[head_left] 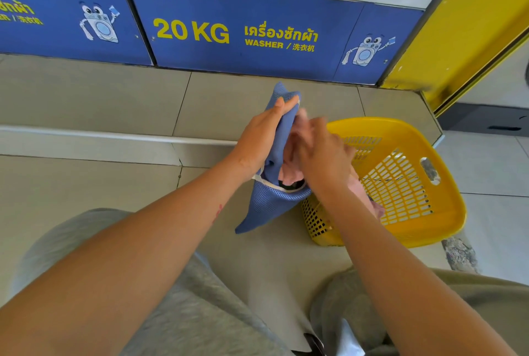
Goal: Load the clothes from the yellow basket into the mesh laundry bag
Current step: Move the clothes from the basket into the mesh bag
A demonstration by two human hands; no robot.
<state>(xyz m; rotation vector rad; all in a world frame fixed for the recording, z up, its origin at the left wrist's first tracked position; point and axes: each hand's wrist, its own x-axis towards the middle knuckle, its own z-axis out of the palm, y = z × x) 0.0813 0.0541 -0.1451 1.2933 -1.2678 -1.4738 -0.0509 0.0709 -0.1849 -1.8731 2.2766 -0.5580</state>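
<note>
A blue mesh laundry bag (272, 204) hangs in front of me above the tiled floor, its white-edged mouth facing me. My left hand (262, 138) grips the bag's upper edge and holds it up. My right hand (320, 149), blurred by motion, is shut on a pink garment (289, 172) at the bag's mouth; part of the pink cloth trails under my right forearm toward the basket. Something dark shows inside the bag's mouth. The yellow basket (423, 212) lies tilted on the floor just right of the bag, its mesh bottom bare where visible.
Washer fronts with a blue "20 KG WASHER" panel (243, 32) stand straight ahead on a raised tiled step (114, 138). A yellow door frame (469, 26) rises at the right. My knees in grey shorts (177, 307) fill the bottom of the view.
</note>
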